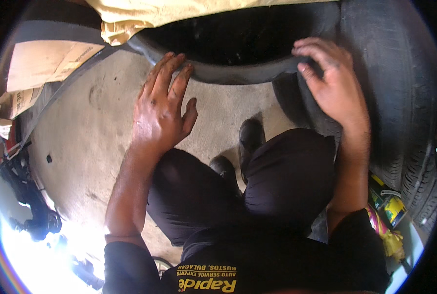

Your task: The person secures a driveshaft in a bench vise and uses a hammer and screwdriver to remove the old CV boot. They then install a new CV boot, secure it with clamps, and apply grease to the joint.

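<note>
Ahead of me is a black tire with a dark hollow inside and a smooth curved rim. My left hand reaches to the rim's left part, fingers stretched and thumb apart, the fingertips at the edge. At the rim's right end is my right hand, its fingers bent and spaced from the thumb. Whether its fingertips press on the rubber I cannot tell. Neither hand is closed around anything. A pale yellow cover drapes over the tire's far upper side.
Treaded tires stand along the right, with a yellow-and-green package below them. Cardboard lies at the upper left. Dark metal parts are at the lower left. My knees and shoes are over the concrete floor.
</note>
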Action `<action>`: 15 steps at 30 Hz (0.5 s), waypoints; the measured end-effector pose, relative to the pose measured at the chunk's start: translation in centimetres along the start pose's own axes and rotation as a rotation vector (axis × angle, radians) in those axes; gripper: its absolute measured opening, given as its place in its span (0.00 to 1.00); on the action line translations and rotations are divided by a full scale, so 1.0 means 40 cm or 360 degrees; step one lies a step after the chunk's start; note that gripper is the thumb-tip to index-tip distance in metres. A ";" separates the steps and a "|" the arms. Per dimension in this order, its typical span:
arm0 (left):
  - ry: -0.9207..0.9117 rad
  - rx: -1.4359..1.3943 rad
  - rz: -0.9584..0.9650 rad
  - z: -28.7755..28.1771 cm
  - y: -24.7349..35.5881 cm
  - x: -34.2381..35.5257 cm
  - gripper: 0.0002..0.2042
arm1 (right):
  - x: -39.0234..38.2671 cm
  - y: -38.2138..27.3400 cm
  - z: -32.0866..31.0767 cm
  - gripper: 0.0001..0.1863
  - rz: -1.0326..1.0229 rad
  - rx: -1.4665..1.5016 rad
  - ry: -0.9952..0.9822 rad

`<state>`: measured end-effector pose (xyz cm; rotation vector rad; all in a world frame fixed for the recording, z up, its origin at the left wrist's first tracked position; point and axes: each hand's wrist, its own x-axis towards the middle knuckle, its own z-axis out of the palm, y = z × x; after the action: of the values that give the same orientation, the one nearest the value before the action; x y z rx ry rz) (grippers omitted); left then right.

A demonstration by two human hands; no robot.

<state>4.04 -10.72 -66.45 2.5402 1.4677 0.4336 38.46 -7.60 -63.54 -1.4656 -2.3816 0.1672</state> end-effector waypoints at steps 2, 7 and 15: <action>-0.0040 0.0038 0.0001 -0.006 -0.003 0.001 0.33 | -0.013 -0.005 0.007 0.11 0.0127 0.0227 -0.0032; -0.0040 0.0065 0.0005 0.001 -0.010 -0.001 0.31 | -0.039 0.000 0.018 0.13 0.0107 0.0369 0.0138; 0.0100 0.0051 -0.0001 0.005 -0.014 0.026 0.24 | -0.030 0.014 0.004 0.11 0.0215 0.0526 0.0117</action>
<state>4.13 -9.56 -66.62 2.5731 1.5081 0.4979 39.37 -8.39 -64.12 -1.4433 -2.0765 0.5047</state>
